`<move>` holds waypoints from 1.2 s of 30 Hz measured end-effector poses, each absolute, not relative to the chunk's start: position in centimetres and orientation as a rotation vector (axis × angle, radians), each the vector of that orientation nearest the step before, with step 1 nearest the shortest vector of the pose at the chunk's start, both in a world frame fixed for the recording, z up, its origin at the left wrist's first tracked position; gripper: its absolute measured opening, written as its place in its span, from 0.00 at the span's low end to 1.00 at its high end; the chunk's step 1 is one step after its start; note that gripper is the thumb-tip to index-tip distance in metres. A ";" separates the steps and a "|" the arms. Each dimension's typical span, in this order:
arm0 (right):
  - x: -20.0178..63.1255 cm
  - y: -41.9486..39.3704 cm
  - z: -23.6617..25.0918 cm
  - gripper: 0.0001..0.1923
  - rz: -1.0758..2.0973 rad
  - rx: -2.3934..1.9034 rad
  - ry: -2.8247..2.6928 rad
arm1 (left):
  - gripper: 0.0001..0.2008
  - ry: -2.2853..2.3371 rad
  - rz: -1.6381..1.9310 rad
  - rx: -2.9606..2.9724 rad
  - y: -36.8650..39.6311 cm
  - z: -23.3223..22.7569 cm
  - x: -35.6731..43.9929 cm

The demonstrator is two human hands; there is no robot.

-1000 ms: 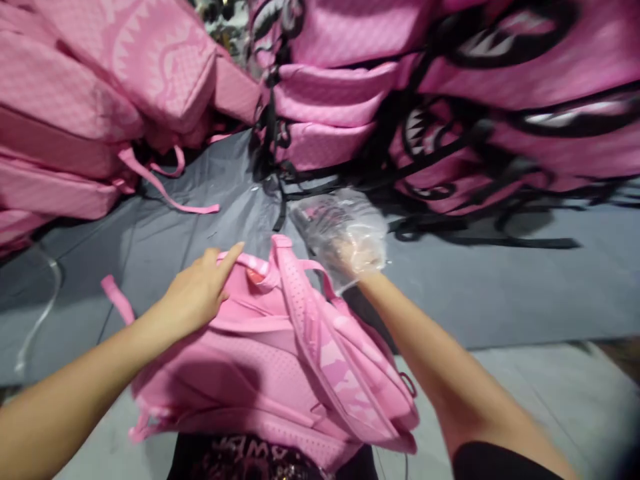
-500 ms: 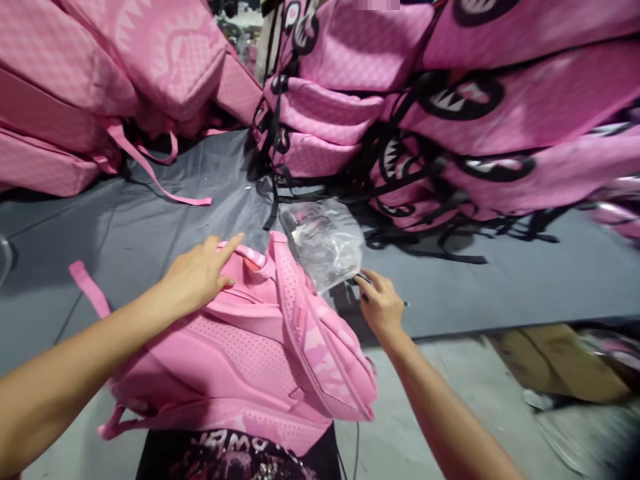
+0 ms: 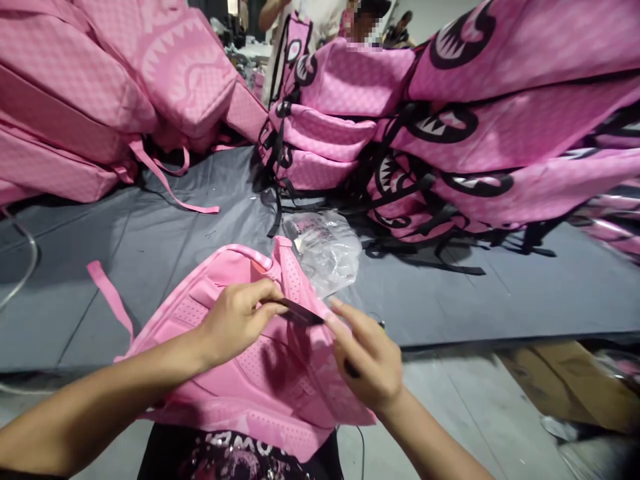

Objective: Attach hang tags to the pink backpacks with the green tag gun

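Having left the plastic bag [image 3: 325, 250] on the tabletop [image 3: 500, 300], the right hand [image 3: 370, 360] now meets the left hand [image 3: 237, 320] over the pink backpack [image 3: 240, 373]. Both sets of fingers pinch a small dark strip [image 3: 300, 312] (earlier the left lay flat), so fine work on the strap has begun.

Even, soft indoor light; edges bend and smear, centre fairly sharp.
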State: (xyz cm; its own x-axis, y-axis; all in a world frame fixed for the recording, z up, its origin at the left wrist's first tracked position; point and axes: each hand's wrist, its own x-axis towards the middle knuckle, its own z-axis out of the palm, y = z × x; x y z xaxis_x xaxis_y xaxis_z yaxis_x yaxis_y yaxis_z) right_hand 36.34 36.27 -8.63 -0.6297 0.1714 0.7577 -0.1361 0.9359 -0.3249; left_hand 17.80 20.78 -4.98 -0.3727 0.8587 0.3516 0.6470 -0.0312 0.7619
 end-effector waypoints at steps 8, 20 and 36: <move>33.9 33.7 -6.1 0.21 2.533 -0.707 -1.792 | 0.04 2.291 1.198 2.803 17.8 -5.4 17.0; 26.8 35.6 -4.9 0.08 0.864 -0.176 -2.353 | 0.27 3.008 1.122 1.358 12.7 -8.6 13.6; 21.0 31.3 -4.9 0.08 0.227 -0.011 -3.377 | 0.26 2.906 0.845 1.160 12.0 -10.5 12.1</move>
State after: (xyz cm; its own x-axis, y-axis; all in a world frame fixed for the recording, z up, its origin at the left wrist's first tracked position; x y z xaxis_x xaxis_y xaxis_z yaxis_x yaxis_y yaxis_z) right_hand 20.96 31.31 -4.88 -0.9705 -0.0099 -0.2410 0.0225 0.9911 -0.1313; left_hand 12.06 11.98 -10.54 -0.7394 0.6143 0.2755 0.6662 0.6086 0.4310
